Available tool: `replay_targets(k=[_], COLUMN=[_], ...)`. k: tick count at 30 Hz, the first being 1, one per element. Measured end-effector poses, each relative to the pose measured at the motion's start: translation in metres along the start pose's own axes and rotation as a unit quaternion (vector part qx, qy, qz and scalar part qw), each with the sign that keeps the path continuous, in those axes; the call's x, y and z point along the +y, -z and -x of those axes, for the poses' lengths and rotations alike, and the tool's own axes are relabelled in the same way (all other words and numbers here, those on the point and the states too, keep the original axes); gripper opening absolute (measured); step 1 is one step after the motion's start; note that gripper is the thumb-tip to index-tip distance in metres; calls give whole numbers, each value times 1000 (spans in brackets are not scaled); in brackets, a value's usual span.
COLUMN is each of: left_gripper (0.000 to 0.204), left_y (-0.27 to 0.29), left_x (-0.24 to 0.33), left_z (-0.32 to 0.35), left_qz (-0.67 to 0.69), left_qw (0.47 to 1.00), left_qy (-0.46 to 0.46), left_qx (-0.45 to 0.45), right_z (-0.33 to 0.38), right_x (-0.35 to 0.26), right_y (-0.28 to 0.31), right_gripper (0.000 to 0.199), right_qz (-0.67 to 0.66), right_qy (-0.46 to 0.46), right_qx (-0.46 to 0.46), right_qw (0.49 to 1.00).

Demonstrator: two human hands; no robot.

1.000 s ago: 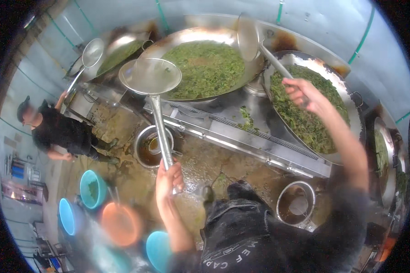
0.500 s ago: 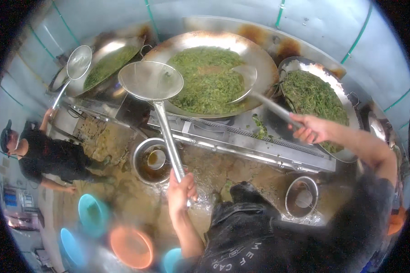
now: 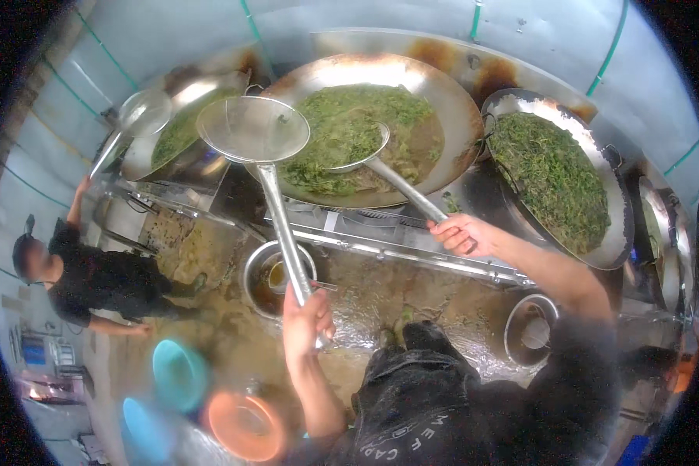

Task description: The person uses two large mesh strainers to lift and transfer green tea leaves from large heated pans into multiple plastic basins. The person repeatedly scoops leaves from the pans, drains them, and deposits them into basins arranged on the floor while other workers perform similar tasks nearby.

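Left hand (image 3: 307, 318) clenched round the handle of a wide mesh skimmer (image 3: 254, 130), its round head up ahead; right hand (image 3: 462, 233) gripping a long-handled scoop (image 3: 405, 189), bowl down in the leafy greens (image 3: 400, 101)! And those greens, just beyond both hands in the big wok (image 3: 457, 144): chopped, wet-looking, piled thick, with a browner patch right beside the scoop. The skimmer's head blocks our view of the wok's left edge. Out right of the right hand, a second wok (image 3: 610, 206), darker greens inside. Below-left of the left hand, an orange tub (image 3: 245, 426); farther left, a co-worker (image 3: 109, 272) in black, holding another skimmer (image 3: 145, 113).
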State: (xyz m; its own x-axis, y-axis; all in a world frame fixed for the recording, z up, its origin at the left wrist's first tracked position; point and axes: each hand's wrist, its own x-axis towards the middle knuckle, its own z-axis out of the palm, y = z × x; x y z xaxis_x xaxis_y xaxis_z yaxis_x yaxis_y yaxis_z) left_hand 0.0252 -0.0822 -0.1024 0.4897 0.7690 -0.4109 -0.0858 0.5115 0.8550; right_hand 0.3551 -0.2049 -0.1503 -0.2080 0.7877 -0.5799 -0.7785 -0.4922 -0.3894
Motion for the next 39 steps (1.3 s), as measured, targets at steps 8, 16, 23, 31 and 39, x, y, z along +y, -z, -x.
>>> replay_targets(k=[8,16,23,31,39], left_gripper=[22,21,12,14,18], left_y=[1,6,22,-2,-13], left_x=[18,41,46,14,1], left_z=[-6,-25,-56,-52,-27], left_qz=[-27,-51,45,101,113], left_qw=[999,999,988,950,945], left_qy=[-22,12,105,178,190], left_qx=[6,-8,-105,-235,-242], right_z=[-19,-43,-41,-3,27], right_x=[30,56,73,88,109], right_y=[0,15,9,12,1], right_gripper=[14,18,23,27,27], right_qz=[9,-20,-6,0,-17], right_qy=[106,170,199,178,188], right_qx=[-8,-69,-61,-41,-18], right_qw=[994,983,978,983,982])
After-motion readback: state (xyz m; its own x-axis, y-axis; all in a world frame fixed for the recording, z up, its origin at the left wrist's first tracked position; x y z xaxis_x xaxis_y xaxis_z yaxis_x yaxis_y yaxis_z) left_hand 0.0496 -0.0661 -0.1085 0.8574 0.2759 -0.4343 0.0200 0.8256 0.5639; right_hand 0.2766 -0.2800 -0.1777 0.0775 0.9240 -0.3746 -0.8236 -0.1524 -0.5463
